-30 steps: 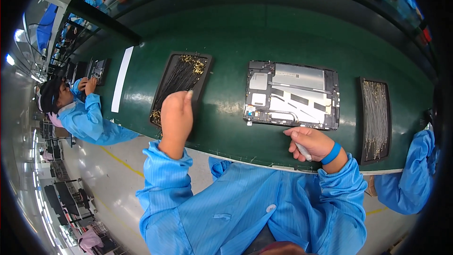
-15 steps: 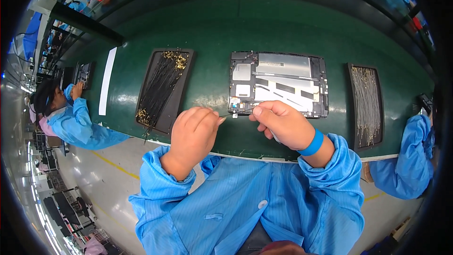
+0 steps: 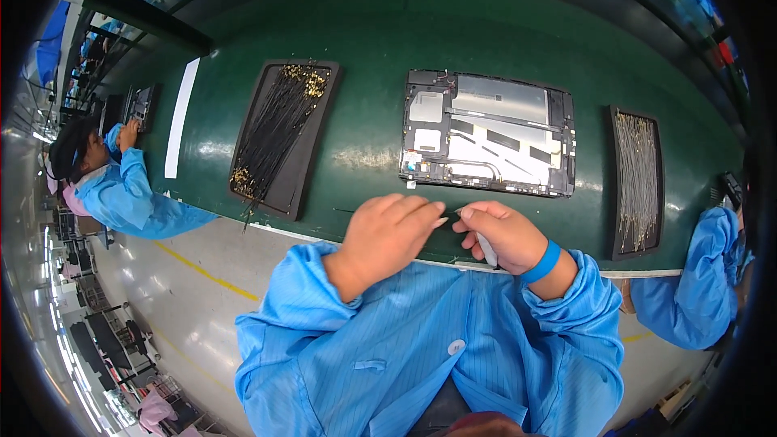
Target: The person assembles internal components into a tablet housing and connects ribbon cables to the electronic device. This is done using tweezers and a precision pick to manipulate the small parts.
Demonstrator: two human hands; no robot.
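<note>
My left hand [image 3: 388, 239] is closed, its thumb and fingertips pinching a thin black cable [image 3: 344, 210] whose loose end sticks out on the left. Just across a small gap, my right hand [image 3: 506, 236] is closed too, with a pale pen-like tool [image 3: 486, 249] lying through the grip. A small dark tip shows at its fingertips; whether it belongs to the tool or the cable I cannot tell. Beyond both hands lies an opened tablet-like device [image 3: 490, 133], its silver plates, black strips and inner cables exposed. Neither hand touches it.
A dark tray [image 3: 293, 194] of black cables with gold ends stands left. Another tray [image 3: 613, 186] of grey cables is at right. A white strip [image 3: 181, 117] lies on the green table [image 3: 364, 32]. Co-workers in blue sit at left [image 3: 121, 194] and right [image 3: 688, 275].
Both hands have drawn back from the device toward the table's near edge, the left also moving right. The cable stretched between them before; now its loose end shows left of my left hand.
</note>
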